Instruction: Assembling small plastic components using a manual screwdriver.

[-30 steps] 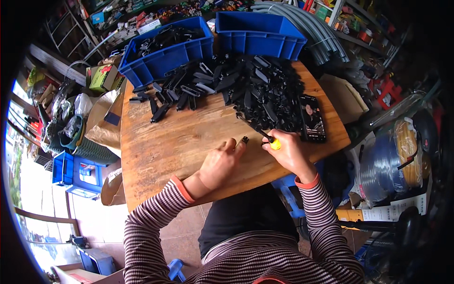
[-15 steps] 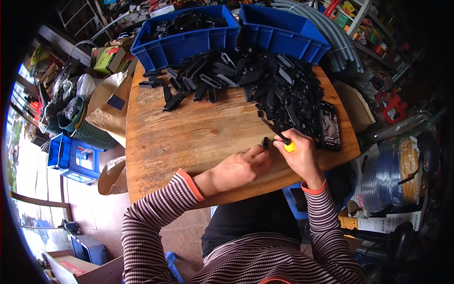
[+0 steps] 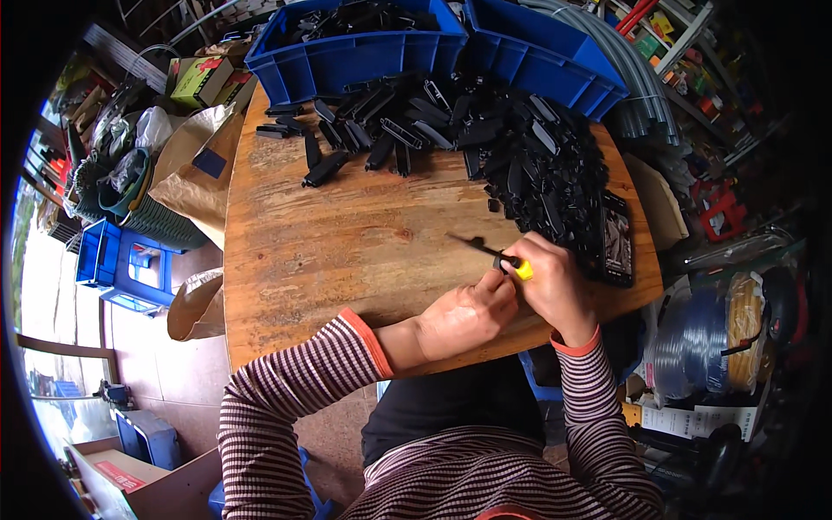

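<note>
My right hand (image 3: 556,286) is closed around a screwdriver (image 3: 523,269) with a yellow handle end; its thin dark shaft points up and to the left over the bare wood. A small black piece shows on or against that shaft; I cannot tell which. Close beside it, my left hand (image 3: 468,319) pinches a small black plastic part (image 3: 501,260), mostly covered by the fingers. Both hands nearly touch above the front part of the wooden table (image 3: 329,251). Beyond them spreads a heap of black plastic parts (image 3: 520,165), long casings and smaller bits.
Two blue crates (image 3: 364,62) stand at the table's far edge, the left one holding more black parts. A phone (image 3: 616,238) lies at the right edge. Brown paper bags (image 3: 195,178) flank the left side; coiled tubing (image 3: 693,338) sits at right.
My left hand has moved right, close against the right hand. The screwdriver's shaft has swung lower and further left, away from the heap. The view has shifted slightly.
</note>
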`<move>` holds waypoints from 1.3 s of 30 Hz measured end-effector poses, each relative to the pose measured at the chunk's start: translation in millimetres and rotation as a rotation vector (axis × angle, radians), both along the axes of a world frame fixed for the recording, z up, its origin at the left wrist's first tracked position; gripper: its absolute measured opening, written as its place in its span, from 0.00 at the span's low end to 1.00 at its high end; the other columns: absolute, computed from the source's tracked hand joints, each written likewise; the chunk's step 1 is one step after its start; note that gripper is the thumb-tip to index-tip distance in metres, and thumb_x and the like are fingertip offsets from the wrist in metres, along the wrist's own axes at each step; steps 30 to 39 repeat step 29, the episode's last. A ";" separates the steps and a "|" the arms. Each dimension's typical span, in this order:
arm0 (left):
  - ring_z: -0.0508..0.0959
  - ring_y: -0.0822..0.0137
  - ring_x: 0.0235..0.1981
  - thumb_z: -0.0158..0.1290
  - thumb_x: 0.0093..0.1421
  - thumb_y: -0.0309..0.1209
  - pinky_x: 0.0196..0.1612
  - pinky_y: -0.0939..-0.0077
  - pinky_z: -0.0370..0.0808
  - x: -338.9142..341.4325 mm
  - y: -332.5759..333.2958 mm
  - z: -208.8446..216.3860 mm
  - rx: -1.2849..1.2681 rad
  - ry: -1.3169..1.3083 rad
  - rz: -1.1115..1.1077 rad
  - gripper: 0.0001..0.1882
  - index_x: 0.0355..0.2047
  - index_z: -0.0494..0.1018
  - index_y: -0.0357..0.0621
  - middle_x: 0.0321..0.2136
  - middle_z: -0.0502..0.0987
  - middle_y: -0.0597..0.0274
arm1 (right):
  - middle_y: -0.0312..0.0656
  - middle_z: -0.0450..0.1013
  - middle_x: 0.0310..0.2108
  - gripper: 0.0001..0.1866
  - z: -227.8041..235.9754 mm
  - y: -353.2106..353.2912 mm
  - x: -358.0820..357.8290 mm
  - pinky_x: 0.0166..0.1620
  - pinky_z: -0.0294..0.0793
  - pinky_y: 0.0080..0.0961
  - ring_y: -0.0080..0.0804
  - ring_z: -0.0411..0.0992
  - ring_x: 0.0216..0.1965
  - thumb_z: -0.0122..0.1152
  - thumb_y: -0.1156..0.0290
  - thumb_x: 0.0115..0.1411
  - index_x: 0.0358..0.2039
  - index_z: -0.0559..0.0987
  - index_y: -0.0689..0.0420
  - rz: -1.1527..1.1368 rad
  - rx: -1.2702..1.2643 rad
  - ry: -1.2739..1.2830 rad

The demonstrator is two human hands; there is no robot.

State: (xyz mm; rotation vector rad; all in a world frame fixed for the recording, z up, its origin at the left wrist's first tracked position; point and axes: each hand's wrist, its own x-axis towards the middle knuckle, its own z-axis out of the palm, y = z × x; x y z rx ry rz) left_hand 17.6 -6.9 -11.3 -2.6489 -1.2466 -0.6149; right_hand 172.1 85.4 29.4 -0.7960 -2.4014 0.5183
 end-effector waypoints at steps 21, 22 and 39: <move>0.71 0.60 0.47 0.50 0.51 0.28 0.50 0.68 0.73 -9.8 22.1 15.0 0.193 -0.037 -0.071 0.15 0.40 0.74 0.40 0.42 0.72 0.57 | 0.35 0.73 0.25 0.12 28.0 18.5 0.2 0.29 0.72 0.17 0.23 0.73 0.25 0.66 0.70 0.58 0.40 0.73 0.58 -0.146 -0.345 0.924; 0.71 0.60 0.47 0.50 0.51 0.28 0.50 0.68 0.73 -10.2 24.4 14.4 0.195 -0.037 -0.078 0.15 0.40 0.74 0.40 0.42 0.72 0.57 | 0.35 0.73 0.25 0.12 28.3 20.7 15.0 0.29 0.72 0.17 0.23 0.73 0.25 0.66 0.70 0.58 0.40 0.73 0.58 -0.151 -0.340 0.925; 0.63 0.57 0.61 0.59 0.45 0.31 0.62 0.60 0.59 -44.1 48.9 23.1 -0.612 -0.324 0.200 0.34 0.56 0.66 0.53 0.58 0.66 0.54 | 0.40 0.77 0.33 0.23 -21.8 28.3 61.1 0.44 0.77 0.37 0.41 0.77 0.36 0.63 0.64 0.60 0.54 0.69 0.51 -0.190 0.147 -0.297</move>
